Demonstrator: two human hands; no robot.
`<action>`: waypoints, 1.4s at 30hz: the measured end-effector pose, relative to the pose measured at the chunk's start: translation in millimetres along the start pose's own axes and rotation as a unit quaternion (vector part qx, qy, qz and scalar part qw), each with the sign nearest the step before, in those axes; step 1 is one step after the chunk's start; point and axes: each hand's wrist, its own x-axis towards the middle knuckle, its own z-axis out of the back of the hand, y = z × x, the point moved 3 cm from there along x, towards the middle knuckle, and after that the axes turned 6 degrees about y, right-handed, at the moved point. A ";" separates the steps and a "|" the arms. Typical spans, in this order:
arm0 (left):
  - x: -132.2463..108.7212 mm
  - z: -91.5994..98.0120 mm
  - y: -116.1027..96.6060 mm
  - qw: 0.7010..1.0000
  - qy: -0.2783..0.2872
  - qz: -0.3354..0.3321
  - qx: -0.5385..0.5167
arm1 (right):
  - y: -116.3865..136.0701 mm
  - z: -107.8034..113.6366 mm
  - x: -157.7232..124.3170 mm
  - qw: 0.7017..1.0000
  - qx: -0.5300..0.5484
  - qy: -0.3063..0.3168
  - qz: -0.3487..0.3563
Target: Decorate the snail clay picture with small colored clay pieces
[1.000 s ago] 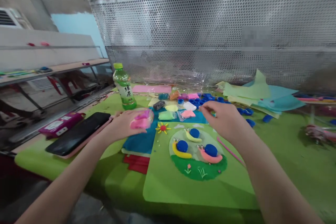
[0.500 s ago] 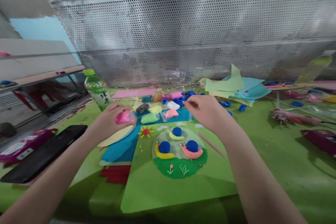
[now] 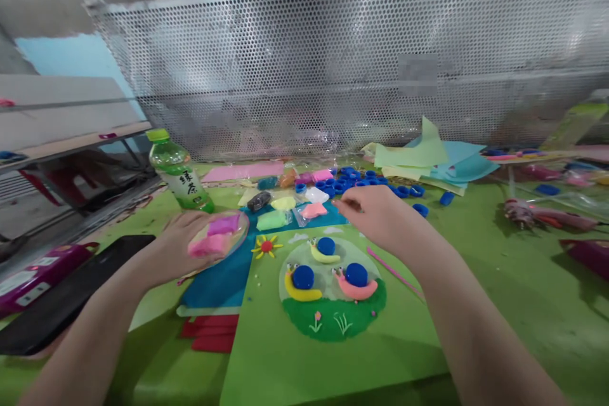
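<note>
My left hand (image 3: 178, 244) rests at the edge of a round pale disc (image 3: 240, 238), fingers apart, touching a pink clay packet (image 3: 209, 245). Beside that packet lies a purple clay packet (image 3: 223, 224). My right hand (image 3: 380, 212) hovers above the upper right of a green sheet (image 3: 285, 368), thumb and fingertips pinched; whatever they hold is hidden. On the sheet is a clay picture: a yellow snail (image 3: 302, 285), a pink snail (image 3: 356, 282) and a pale yellow snail (image 3: 325, 250) with blue shells, a sun (image 3: 267, 246) and dark green grass (image 3: 328, 323). A pink strip (image 3: 394, 273) lies on the sheet's right.
Clay packets (image 3: 273, 220) and several blue caps (image 3: 352, 179) lie behind the sheet. A green tea bottle (image 3: 178, 174) stands back left. At left are a black phone-like slab (image 3: 80, 292) and a purple power strip (image 3: 45, 276). Paper scraps (image 3: 428, 155) and a perforated metal panel (image 3: 285, 76) are behind.
My left hand has lowered the pink packet onto the disc and loosened around it, and the purple packet now shows. My right hand stays pinched in nearly the same place. The view has shifted slightly.
</note>
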 end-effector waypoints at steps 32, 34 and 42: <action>39.5 2.6 -97.9 0.970 -0.082 -0.123 -0.193 | 16.2 -22.8 2.7 0.987 0.097 0.029 0.128; 35.2 3.2 -100.8 0.967 -0.080 -0.136 -0.202 | 20.5 -24.6 2.8 0.977 0.125 0.030 0.169; 25.8 -2.6 -107.3 0.953 -0.102 -0.221 -0.180 | 30.7 -34.7 4.0 0.974 0.127 0.070 0.177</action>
